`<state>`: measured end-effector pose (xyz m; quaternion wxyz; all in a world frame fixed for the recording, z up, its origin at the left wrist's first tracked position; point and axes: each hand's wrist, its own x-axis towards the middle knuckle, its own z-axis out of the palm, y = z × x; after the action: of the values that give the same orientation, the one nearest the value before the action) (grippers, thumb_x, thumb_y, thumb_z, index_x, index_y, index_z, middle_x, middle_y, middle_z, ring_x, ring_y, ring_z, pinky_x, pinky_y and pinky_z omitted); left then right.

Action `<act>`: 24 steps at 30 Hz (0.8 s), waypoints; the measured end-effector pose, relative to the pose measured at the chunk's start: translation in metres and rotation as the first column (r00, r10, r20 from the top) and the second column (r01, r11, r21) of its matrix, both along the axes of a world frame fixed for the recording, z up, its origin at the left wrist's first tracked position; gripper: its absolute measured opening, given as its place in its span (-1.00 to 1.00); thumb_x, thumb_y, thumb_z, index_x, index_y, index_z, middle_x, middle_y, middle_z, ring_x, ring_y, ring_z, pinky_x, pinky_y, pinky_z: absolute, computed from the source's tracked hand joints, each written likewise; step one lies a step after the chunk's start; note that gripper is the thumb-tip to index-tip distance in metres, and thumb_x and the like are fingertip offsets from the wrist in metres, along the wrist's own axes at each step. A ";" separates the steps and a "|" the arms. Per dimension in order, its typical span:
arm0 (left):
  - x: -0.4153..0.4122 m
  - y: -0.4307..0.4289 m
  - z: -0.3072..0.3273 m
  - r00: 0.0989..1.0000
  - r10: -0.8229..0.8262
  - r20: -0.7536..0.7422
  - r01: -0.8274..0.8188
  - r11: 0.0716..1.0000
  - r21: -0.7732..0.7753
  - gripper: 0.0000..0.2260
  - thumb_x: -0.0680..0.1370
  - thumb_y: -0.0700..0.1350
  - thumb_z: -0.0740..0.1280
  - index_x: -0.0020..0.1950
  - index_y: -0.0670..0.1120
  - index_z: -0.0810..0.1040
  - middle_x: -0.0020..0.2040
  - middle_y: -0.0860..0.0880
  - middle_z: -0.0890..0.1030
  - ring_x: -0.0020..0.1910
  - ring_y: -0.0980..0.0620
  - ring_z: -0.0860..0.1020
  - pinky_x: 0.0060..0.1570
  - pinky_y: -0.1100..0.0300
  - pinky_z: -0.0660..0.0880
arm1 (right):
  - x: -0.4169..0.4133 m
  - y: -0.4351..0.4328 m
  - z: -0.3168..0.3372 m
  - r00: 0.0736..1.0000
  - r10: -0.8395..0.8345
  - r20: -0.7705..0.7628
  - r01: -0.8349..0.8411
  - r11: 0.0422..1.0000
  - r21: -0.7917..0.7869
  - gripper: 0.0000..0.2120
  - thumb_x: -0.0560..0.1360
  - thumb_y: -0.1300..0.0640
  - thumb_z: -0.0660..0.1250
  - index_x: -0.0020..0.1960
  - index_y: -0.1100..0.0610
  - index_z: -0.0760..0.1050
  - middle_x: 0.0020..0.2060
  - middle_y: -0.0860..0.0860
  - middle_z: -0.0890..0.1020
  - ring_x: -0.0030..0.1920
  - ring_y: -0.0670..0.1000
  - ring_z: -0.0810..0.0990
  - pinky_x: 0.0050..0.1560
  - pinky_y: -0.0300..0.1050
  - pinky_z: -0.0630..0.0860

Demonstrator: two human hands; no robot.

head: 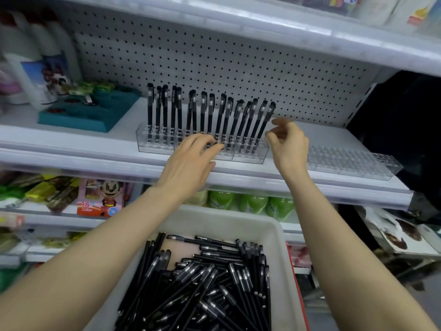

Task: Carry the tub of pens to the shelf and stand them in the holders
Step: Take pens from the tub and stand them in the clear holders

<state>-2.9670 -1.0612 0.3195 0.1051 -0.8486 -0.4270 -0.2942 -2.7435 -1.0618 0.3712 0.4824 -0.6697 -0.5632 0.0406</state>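
A: Step?
B: Standing pens (210, 111). Filled holder (152, 142) on shelf (71, 139); left hand (191, 161) fingers bent at pen bases, grip unclear; right hand (290, 144) loosely curled, empty.
A: Next?
B: Probably more from tub (290, 278) below, into empty holders (353, 161) rightward.

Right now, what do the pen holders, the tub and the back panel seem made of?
Pen holders: clear glossy plastic, probably acrylic; pens show through the walls. Tub: matte off-white plastic, rounded moulded rim. Back panel: white board with even holes, likely painted metal.
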 end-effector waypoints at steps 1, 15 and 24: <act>-0.005 -0.008 -0.003 1.000 -0.011 0.028 0.011 1.000 0.005 -0.64 0.54 -0.16 0.38 0.34 -0.10 0.51 0.29 -0.12 0.51 0.28 -0.14 0.43 0.19 -0.05 0.46 | -0.006 -0.011 -0.004 1.000 0.004 -0.016 -0.004 0.999 0.034 -0.79 0.55 0.22 0.35 0.18 0.16 0.54 -0.14 -0.04 0.61 -0.13 -0.07 0.56 -0.01 -0.22 0.52; -0.064 -0.050 -0.111 1.000 -0.006 -0.015 0.004 0.991 -0.133 -0.65 0.51 -0.15 0.42 0.29 -0.13 0.55 0.19 -0.13 0.57 0.11 -0.20 0.52 0.16 -0.08 0.48 | -0.092 -0.107 -0.143 0.862 0.405 0.307 -0.198 0.824 -0.531 -0.83 0.58 0.12 0.30 0.05 0.08 0.66 -0.04 0.02 0.72 -0.01 0.08 0.65 0.07 -0.03 0.53; -0.060 -0.052 -0.113 1.000 0.018 -0.007 -0.018 0.993 -0.114 -0.67 0.53 -0.18 0.39 0.31 -0.12 0.54 0.10 -0.13 0.61 0.06 -0.19 0.54 0.13 -0.06 0.46 | -0.090 -0.102 -0.176 0.683 0.506 0.526 -0.033 0.742 -0.670 -0.84 0.46 0.35 0.35 0.00 0.17 0.57 -0.01 0.11 0.60 -0.05 0.19 0.61 -0.05 0.01 0.56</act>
<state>-3.0272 -1.1136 0.2060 0.0603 -0.8502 -0.4505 -0.2657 -2.8331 -1.1638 0.1956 -0.0147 -0.6572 -0.7520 0.0477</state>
